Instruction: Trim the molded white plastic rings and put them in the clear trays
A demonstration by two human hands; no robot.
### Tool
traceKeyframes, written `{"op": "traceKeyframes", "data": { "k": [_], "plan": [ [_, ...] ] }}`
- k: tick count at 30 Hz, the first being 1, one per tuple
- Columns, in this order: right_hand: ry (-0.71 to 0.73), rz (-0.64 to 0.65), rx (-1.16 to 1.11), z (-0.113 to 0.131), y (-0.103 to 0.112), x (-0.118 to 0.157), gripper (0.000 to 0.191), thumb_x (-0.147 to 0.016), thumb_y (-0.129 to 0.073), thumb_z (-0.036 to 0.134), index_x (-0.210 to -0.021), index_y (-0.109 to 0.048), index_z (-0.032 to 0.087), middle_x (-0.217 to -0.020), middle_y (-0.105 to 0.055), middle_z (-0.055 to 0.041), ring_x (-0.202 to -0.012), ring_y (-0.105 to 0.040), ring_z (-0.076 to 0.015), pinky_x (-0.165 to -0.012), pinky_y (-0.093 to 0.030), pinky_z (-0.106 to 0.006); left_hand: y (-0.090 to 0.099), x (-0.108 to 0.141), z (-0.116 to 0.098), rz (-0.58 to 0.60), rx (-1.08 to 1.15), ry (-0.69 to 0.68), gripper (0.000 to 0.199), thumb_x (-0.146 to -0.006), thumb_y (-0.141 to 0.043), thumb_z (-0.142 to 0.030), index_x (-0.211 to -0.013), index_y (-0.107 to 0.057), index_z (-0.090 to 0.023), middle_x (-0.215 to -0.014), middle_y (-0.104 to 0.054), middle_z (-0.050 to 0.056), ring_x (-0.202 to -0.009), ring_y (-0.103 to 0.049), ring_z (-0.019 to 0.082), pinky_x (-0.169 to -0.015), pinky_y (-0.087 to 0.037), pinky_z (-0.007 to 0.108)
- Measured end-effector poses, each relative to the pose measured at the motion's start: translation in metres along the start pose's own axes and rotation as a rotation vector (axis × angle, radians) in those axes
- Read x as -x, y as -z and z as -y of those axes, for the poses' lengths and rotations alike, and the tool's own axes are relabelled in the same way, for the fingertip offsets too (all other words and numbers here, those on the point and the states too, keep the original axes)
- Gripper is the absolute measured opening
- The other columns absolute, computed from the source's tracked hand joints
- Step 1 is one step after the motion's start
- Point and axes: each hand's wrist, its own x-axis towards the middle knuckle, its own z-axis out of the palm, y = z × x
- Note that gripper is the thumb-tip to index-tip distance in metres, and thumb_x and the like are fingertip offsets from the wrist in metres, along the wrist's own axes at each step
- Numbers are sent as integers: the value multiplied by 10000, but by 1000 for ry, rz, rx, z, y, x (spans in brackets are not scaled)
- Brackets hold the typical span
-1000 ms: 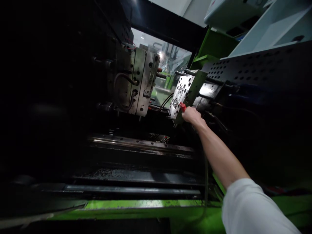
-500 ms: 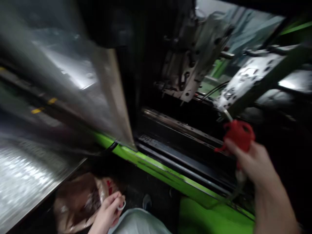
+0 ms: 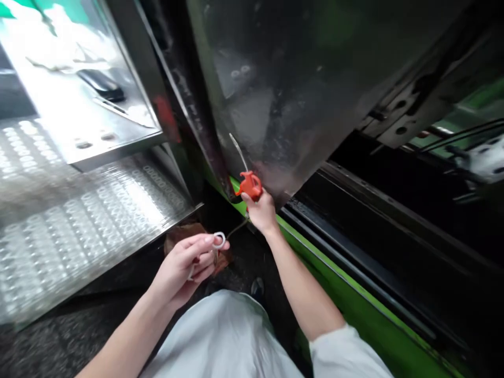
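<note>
Both hands are closed on small things: the right hand (image 3: 262, 212) grips a red air blow gun (image 3: 250, 185), its thin nozzle (image 3: 236, 149) angled up and away along a steel guard door (image 3: 275, 105). Nearer the body, the left hand (image 3: 185, 265) pinches a white ring (image 3: 219, 233).

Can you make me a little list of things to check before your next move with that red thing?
1. The red air blow gun is gripped in the right hand: ok.
2. The white ring is pinched in the left-hand fingers: ok.
3. The thin metal nozzle points away from the body: ok.
4. The nozzle is clear of the steel machine door: cannot tell.
5. The thin hose is not snagged: cannot tell, most of it is out of view.
</note>
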Motion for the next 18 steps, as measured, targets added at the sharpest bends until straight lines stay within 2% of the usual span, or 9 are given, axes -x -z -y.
{"op": "traceKeyframes", "data": {
  "k": [2, 4, 7, 9, 12, 13, 15, 16, 18],
  "plan": [
    [-91, 53, 109, -14, -21, -13, 327, -944, -655, 311, -1240, -696, 177, -1071, -778, -51, -993, -734, -213, -973, -557, -300, -1, 3, -9, 30, 68, -29, 396, -818, -867, -416, -957, -770, -57, -569, -294, -65, -483, -144, 34, -377, -216, 122],
    [-124, 60, 171, -30, -30, -9, 306, -957, -601, 267, -1232, -692, 165, -1104, -769, -65, -1026, -722, -205, -992, -544, -299, -2, 7, -15, 51, 117, -49, 364, -835, -861, -404, -968, -776, -77, -606, -295, -59, -499, -128, 36, -379, -223, 119],
    [-66, -23, 137, -37, -16, 22, 334, -940, -584, 206, -1256, -671, 143, -1264, -717, -122, -1141, -694, -210, -1041, -536, -323, -5, 9, -18, 80, 159, -59, 329, -848, -855, -393, -963, -779, -95, -669, -408, -23, -506, -140, 28, -387, -234, 121],
    [-21, -23, 8, -21, 9, 53, 273, -941, -622, 241, -1187, -689, 145, -1194, -731, -128, -1068, -719, -220, -969, -586, -340, -9, 7, -16, 108, 157, -64, 327, -846, -861, -399, -940, -779, -97, -667, -447, -14, -494, -154, 20, -389, -224, 124],
    [171, 99, -122, 32, 54, 95, 219, -965, -658, 266, -1172, -706, 214, -1095, -746, -73, -980, -732, -210, -883, -625, -351, -20, 0, -11, 159, 107, -37, 356, -833, -873, -429, -927, -780, -98, -533, -310, -63, -462, -166, 28, -396, -210, 137],
    [275, 129, -90, 52, 67, 104, 249, -966, -664, 243, -1212, -700, 243, -1124, -742, -62, -1010, -725, -212, -907, -623, -367, -25, -3, -9, 184, 84, -10, 371, -826, -877, -446, -919, -780, -100, -504, -258, -78, -453, -167, 32, -401, -213, 143],
    [457, 143, 66, 82, 90, 115, 330, -958, -685, 215, -1280, -679, 283, -1162, -734, -55, -1063, -703, -231, -956, -608, -415, -39, -8, -6, 218, 21, 37, 395, -796, -898, -472, -900, -787, -107, -483, -268, -76, -444, -185, 34, -407, -228, 154],
    [503, 137, 147, 91, 98, 117, 340, -953, -703, 224, -1287, -674, 285, -1147, -735, -58, -1065, -696, -243, -958, -604, -434, -46, -10, -5, 227, -17, 45, 405, -770, -918, -477, -895, -795, -112, -476, -286, -71, -439, -203, 34, -406, -237, 156],
    [504, 110, 249, 95, 110, 118, 322, -943, -747, 270, -1258, -681, 269, -1086, -739, -60, -1030, -693, -251, -925, -608, -440, -62, -13, -1, 223, -73, 35, 407, -719, -958, -464, -905, -814, -132, -463, -306, -65, -431, -246, 38, -402, -258, 151]
  ]
}}
